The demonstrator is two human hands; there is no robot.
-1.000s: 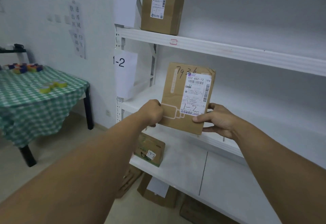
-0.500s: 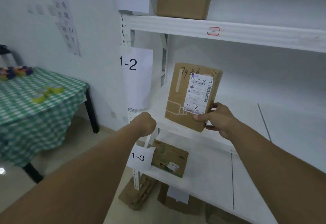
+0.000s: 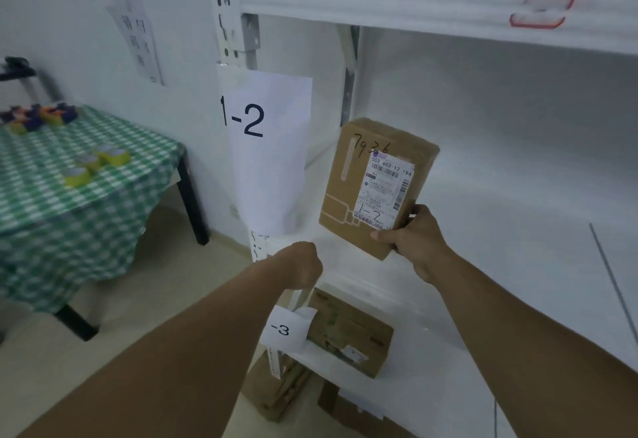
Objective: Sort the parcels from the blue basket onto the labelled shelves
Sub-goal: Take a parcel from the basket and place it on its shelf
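A brown cardboard parcel (image 3: 348, 175), hand-marked "7936" and "1-2" on its white shipping label, stands upright and slightly tilted on the white shelf (image 3: 483, 230). My right hand (image 3: 414, 240) grips its lower right corner. My left hand (image 3: 303, 266) is closed into a fist in front of the shelf's front edge, apart from the parcel and holding nothing. A paper sign reading "1-2" (image 3: 266, 147) hangs on the shelf post left of the parcel. The blue basket is not in view.
The shelf below carries a "-3" paper tag (image 3: 284, 330) and a green-printed carton (image 3: 348, 332). More cardboard boxes (image 3: 276, 392) sit at floor level. At the left stands a green checked table (image 3: 69, 202) with tape rolls (image 3: 93, 163).
My left hand let go of the parcel and drew back, closed. My right hand pushed the parcel deeper onto the 1-2 shelf. The view moved closer and lower.
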